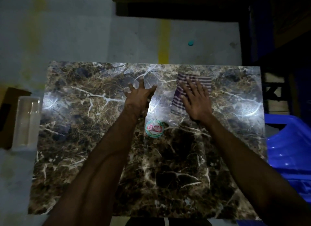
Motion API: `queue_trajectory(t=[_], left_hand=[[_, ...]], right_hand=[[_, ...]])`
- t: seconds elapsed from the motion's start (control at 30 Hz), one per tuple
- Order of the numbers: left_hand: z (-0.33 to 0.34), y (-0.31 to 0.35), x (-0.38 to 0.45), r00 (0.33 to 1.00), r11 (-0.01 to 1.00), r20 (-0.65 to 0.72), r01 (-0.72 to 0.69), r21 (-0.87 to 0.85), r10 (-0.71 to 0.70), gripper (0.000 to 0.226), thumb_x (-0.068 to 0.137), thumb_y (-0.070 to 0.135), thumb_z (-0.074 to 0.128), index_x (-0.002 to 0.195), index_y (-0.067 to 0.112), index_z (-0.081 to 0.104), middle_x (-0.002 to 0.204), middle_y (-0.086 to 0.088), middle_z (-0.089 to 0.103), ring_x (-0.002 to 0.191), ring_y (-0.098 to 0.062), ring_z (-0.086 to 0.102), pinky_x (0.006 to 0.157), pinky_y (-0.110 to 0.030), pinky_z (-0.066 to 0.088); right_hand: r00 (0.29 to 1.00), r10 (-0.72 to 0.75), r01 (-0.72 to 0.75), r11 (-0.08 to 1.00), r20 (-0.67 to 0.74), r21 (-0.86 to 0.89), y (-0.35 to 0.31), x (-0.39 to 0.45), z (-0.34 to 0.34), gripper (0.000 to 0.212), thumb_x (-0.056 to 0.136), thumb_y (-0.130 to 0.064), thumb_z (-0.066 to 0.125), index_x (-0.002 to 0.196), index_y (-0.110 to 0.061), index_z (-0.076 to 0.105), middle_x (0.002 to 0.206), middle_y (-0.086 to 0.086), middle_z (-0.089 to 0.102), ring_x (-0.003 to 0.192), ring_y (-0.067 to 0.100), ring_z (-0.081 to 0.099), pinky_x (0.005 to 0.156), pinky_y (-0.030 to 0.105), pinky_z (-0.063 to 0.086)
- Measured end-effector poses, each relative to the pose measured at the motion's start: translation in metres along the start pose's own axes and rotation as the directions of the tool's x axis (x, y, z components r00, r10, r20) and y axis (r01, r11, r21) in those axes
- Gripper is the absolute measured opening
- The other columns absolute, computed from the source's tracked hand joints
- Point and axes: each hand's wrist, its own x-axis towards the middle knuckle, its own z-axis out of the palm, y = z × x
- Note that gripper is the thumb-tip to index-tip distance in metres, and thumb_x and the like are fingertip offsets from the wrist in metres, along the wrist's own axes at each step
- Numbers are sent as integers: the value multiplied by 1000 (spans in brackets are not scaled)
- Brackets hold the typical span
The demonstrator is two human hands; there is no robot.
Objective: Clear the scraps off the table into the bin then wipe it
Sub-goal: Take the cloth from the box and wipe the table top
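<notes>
A dark marble-patterned table (84, 141) fills the view. My left hand (140, 94) lies at the table's far middle, fingers curled around a crumpled piece of clear plastic (149, 82). My right hand (196, 99) rests flat, fingers spread, on a purple-and-white striped cloth (190, 81) at the far right of centre. The cloth lies flat on the table, partly hidden under the hand. A round sticker (154, 128) with red lettering sits on the table between my forearms.
A clear plastic container (27, 119) stands by a cardboard box (10, 108) off the table's left edge. A blue plastic crate (289, 150) sits to the right. Beyond the table is a grey floor with a yellow line (164, 40) and a small teal object (191, 42).
</notes>
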Motion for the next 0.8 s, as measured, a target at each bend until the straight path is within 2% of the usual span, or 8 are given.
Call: queue_trajectory(t=[0.1,0.2,0.33,0.47,0.57,0.67,0.73,0.8], left_hand=[[6,6,3,1000,1000,-23,-2,22,2,99,86,-1,66,159,46,19,166,-25,14,131,-65,41,98,-70,47],[11,9,-1,995,998,-98,-8,58,14,83,96,-1,49,159,45,21,159,-29,26,120,-66,49,90,-66,53],[17,16,-9,994,989,-110,-2,149,19,68,102,5,37,160,36,23,154,-30,30,118,-61,51,89,-60,53],[19,25,-32,996,990,-84,22,141,-10,59,100,16,54,155,14,34,146,-29,39,125,-54,49,94,-56,50],[47,35,-50,998,989,-42,48,140,-43,67,102,20,54,159,8,22,158,-36,24,136,-57,38,101,-57,47],[72,44,-61,997,990,-57,62,126,-55,85,96,24,66,161,8,13,162,-37,11,143,-60,25,108,-60,43],[78,52,-67,993,996,-86,83,43,-79,86,94,25,68,162,10,17,163,-36,10,144,-59,22,111,-61,39],[81,62,-76,988,993,-112,102,-63,-108,79,94,21,63,161,13,22,164,-34,10,146,-59,19,112,-62,37]], right_hand=[[992,118,-118,993,-45,13,6,38,-4,58,110,-53,20,166,-36,16,174,-1,14,161,30,7,127,54,14],[988,149,-148,989,-39,29,-15,60,1,59,110,-51,21,166,-34,20,174,2,15,161,32,9,128,54,9],[998,-60,60,998,-9,-6,-42,18,10,59,110,-51,18,165,-33,23,173,4,20,159,33,15,128,52,12],[988,-157,157,987,13,-30,-19,-45,14,56,110,-47,33,164,-34,26,173,-2,19,161,29,13,128,50,15],[1000,-9,9,1000,-10,-10,16,-47,3,57,111,-48,26,165,-31,23,174,2,18,160,30,13,127,52,17],[985,158,-158,987,-65,13,17,-15,-2,59,112,-50,22,166,-30,17,175,3,13,161,32,9,128,51,7],[986,156,-156,988,-50,-1,-1,-7,1,60,111,-52,17,167,-31,15,175,3,12,161,34,8,128,52,6],[999,40,-40,999,-9,19,-20,-22,5,61,110,-53,13,166,-30,18,174,4,14,160,34,10,128,54,10]])
